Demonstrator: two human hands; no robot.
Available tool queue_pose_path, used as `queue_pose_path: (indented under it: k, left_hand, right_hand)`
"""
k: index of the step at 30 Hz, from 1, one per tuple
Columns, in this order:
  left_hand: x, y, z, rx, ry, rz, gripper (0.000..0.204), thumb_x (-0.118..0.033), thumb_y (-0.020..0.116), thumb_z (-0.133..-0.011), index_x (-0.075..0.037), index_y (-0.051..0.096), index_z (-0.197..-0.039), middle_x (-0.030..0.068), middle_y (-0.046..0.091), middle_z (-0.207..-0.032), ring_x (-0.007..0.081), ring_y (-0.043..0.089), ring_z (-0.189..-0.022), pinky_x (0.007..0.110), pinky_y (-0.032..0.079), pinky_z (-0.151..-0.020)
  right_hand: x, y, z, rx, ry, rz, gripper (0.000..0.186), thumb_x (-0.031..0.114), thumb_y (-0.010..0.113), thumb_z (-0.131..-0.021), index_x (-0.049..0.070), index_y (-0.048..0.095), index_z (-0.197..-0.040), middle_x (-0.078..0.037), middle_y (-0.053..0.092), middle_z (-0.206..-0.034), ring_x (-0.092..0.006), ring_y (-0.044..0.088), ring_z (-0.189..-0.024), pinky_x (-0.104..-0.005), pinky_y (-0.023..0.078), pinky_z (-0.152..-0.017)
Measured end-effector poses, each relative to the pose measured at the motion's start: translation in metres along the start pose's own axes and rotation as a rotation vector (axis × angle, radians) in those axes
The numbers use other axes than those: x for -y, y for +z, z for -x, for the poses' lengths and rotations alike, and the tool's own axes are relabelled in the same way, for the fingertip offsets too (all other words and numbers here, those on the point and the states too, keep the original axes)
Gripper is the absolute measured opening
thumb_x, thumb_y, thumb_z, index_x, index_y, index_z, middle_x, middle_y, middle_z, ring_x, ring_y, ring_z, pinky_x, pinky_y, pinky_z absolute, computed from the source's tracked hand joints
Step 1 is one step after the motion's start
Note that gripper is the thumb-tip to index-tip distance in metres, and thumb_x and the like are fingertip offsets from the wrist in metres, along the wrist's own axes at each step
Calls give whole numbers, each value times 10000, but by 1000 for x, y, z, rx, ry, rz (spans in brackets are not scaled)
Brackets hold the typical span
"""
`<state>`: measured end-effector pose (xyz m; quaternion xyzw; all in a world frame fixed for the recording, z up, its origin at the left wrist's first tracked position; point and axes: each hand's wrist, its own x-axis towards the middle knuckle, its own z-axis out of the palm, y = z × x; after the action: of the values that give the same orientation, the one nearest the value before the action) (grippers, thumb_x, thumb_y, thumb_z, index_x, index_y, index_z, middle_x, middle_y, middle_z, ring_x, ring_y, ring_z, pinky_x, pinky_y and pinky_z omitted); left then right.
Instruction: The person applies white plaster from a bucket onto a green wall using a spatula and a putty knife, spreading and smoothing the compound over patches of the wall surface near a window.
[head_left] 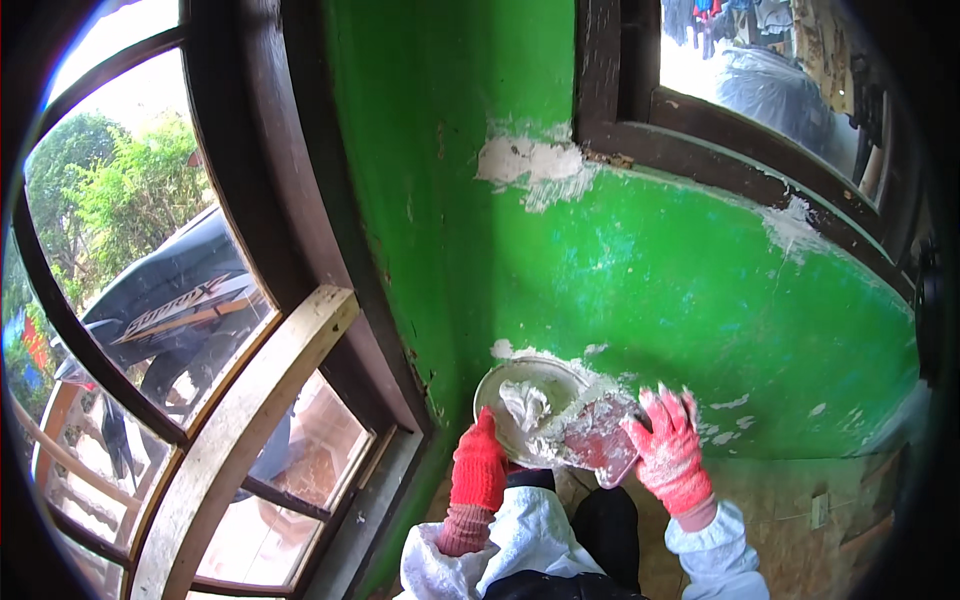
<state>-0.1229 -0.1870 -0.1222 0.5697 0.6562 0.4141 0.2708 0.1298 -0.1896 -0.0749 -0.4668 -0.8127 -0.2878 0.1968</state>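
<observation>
A round whitish tub (482, 388) with a lump of white putty (524, 403) inside is below the green wall, in front of me. My left hand (479, 470), in a red knit glove, is closed on the near left rim of the tub. My right hand (668, 450), in a red glove caked with white putty, grips the right edge of a flat reddish plastic piece (603, 437). Putty covers much of that piece, and its left end overlaps the tub's right side. The undersides of the tub and the piece are hidden.
The green wall (640, 290) carries white putty patches (532, 168) near the dark window frame (740, 150). On the left stand glazed panes with a pale wooden bar (250, 430) across them; a motorcycle (185, 300) shows outside. Tiled floor (770, 510) lies below.
</observation>
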Motion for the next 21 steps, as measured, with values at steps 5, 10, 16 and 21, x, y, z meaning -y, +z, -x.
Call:
queue_pose_path:
  k: [5,10,16,21]
  left_hand:
    - [-32,-12,-29,-211,317,-74,661,9,688,-634,-6,434,-1244,211,580,-946,337,612,-781,367,515,-652]
    - [-31,-21,-57,-174,170,311,651,10,667,-659,-8,421,-1261,204,573,-939,304,614,-752,364,524,-644]
    - [-47,-18,-88,-176,69,458,555,-482,457,-885,11,526,-1131,130,579,-949,224,601,-736,359,513,-557]
    - [-15,-5,-128,-159,36,421,555,-492,456,-879,-9,523,-1143,160,557,-865,209,576,-666,328,492,-550]
  right_hand:
    - [-25,8,-44,-127,-149,-173,403,67,613,-613,139,608,-1010,-35,555,-1080,-284,531,-979,-429,453,-797]
    - [-29,1,-110,-192,468,-1115,229,-15,570,-764,64,610,-975,-49,628,-843,-134,587,-748,-278,474,-675]
    - [-47,33,-210,-419,691,-1165,160,89,575,-830,29,629,-969,-16,639,-809,-76,543,-699,-241,451,-640]
    - [-48,61,-253,-413,744,-1172,212,143,622,-812,43,635,-998,-9,651,-843,-65,551,-725,-247,458,-669]
